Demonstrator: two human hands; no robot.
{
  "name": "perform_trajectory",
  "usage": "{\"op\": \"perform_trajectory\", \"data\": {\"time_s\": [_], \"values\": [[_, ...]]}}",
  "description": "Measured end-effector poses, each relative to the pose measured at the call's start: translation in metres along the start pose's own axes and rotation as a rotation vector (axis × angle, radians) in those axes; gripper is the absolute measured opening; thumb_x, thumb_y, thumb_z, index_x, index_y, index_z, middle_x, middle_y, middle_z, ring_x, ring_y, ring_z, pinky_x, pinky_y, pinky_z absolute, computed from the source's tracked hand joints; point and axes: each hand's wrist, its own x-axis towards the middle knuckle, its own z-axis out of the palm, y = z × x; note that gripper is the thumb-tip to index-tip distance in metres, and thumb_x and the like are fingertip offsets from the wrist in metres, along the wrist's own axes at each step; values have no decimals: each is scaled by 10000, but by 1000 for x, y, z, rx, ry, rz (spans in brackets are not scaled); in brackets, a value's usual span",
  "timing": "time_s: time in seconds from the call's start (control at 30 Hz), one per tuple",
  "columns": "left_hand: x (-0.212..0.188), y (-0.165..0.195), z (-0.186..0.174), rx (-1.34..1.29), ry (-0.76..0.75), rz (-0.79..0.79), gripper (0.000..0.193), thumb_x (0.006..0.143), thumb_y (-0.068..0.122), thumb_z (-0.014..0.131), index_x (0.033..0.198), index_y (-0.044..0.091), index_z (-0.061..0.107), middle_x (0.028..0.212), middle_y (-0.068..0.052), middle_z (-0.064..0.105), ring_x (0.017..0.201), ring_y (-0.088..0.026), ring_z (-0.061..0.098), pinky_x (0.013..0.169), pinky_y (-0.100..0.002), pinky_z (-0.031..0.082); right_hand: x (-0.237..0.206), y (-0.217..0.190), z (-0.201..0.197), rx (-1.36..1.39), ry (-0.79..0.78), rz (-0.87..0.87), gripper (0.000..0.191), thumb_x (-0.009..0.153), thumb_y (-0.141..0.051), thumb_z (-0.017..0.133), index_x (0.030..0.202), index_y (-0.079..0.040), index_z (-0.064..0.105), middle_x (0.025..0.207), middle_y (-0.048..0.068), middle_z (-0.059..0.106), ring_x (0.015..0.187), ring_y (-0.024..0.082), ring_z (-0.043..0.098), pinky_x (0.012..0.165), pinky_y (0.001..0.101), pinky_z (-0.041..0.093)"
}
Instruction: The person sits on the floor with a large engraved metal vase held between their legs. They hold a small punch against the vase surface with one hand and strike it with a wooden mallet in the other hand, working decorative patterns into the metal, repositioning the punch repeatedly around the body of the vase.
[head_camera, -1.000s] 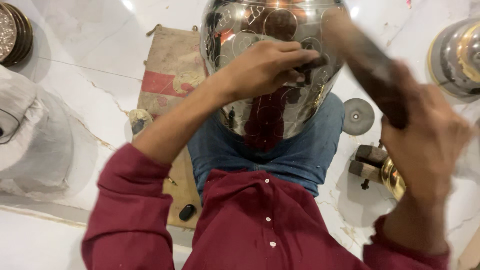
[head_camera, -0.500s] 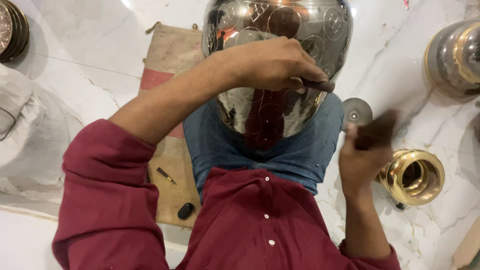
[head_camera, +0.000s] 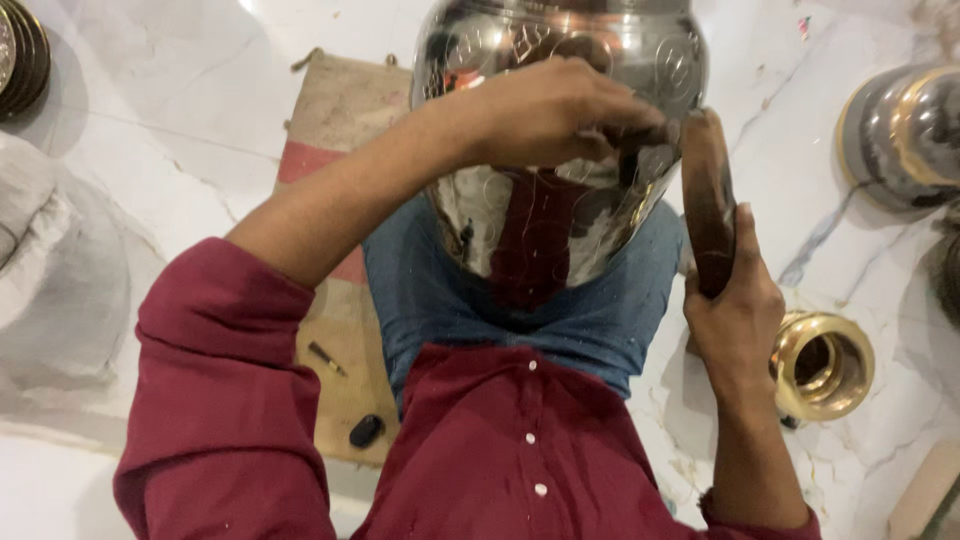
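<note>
Mirror-glossy engraved metal pot (head_camera: 560, 150) – dark, worn wooden mallet (head_camera: 708, 200), shiny brass vessel (head_camera: 822, 364), veined marble floor (head_camera: 170, 160).

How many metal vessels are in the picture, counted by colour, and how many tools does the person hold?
Silver pots: 1, the big engraved pot on the lap.
Brass-coloured pots: 1, the small pot on the floor.
Silver and brass vessels: 1, at the right edge.
Dark wooden mallets: 1, in the right hand.
Small tools: 1, mostly hidden in the left hand.
Total: 5

The metal pot's (head_camera: 560, 150) top runs past the upper edge. The left hand (head_camera: 545, 110) hides whatever tool its fingers pinch. The mallet (head_camera: 708, 200) is motion-blurred.
</note>
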Motion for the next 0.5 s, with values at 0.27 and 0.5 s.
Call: {"op": "perform_trajectory", "data": {"time_s": [0.27,0.5], "values": [[4,0,-1,-65,-81,6,471,939,137,752,1389,80,628,1201,-108,736,1037,-304,726,904,-460,566,13,1,-19,725,395,-44,611,1002,-92,806,1475,-122,419,1118,111,670,948,260,685,841,359,598],[-14,0,1,-69,47,-36,494,948,77,716,1424,100,588,1120,-78,721,960,-255,733,863,-394,614,39,8,-45,77,155,-238,768,935,-64,813,1534,-204,352,1040,126,690,862,283,682,756,424,575]]}}
